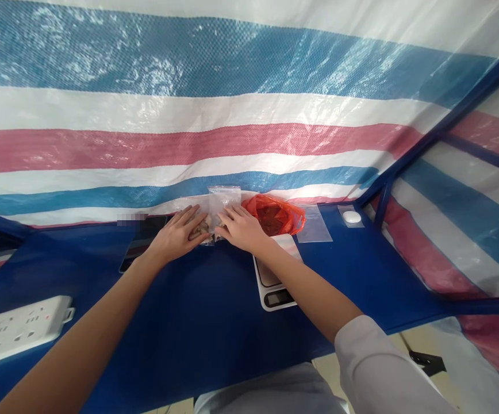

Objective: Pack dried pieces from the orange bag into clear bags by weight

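Note:
At the back of the blue table, my left hand (179, 234) lies over a clear plastic bag with brownish pieces (200, 229) in it, its fingers stretched out. Close beside it, my right hand (241, 229) rests on the lower part of another clear zip bag (225, 197), fingers extended and slightly bent. This bag's top edge stands up against the striped sheet. Both palms face down, and they hide much of the bags' contents. Under my right forearm is a white digital scale (271, 278), partly covered by the arm.
An open red plastic bag (271, 214) with dark contents sits behind the scale. Right of it lie a flat clear bag (315, 225) and a white rounded object (352, 217) on another clear bag. A dark phone-like slab (139, 244) and a white power strip (20, 329) are leftward.

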The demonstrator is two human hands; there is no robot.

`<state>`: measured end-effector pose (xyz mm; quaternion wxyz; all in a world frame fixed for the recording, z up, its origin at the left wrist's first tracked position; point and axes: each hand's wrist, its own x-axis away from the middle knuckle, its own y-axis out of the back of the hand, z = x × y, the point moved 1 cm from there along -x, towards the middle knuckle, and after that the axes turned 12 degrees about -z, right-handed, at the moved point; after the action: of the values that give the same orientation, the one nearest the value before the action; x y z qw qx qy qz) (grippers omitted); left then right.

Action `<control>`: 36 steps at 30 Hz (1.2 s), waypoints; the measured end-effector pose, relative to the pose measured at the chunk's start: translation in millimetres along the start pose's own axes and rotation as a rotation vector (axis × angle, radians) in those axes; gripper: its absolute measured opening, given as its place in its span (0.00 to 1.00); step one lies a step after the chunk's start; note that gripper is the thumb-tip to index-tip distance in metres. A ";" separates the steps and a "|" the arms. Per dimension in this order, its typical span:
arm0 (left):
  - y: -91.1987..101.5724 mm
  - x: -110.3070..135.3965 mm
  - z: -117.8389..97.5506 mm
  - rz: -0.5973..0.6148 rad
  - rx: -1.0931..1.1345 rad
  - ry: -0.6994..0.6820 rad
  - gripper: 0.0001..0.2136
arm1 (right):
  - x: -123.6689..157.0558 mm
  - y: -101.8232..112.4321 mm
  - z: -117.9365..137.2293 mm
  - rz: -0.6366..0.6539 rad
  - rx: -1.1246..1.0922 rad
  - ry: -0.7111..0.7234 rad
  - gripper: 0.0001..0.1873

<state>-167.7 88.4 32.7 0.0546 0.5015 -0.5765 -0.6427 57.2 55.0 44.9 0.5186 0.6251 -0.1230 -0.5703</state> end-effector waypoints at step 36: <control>-45.3 49.1 -145.4 0.185 -0.248 0.311 0.26 | 189.4 74.3 -124.0 0.075 0.164 -0.339 0.24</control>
<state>-65.8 -28.4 -7.5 0.2627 0.5291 -0.5211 -0.6160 254.5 -55.3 -30.8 0.4585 0.5554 -0.2779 -0.6357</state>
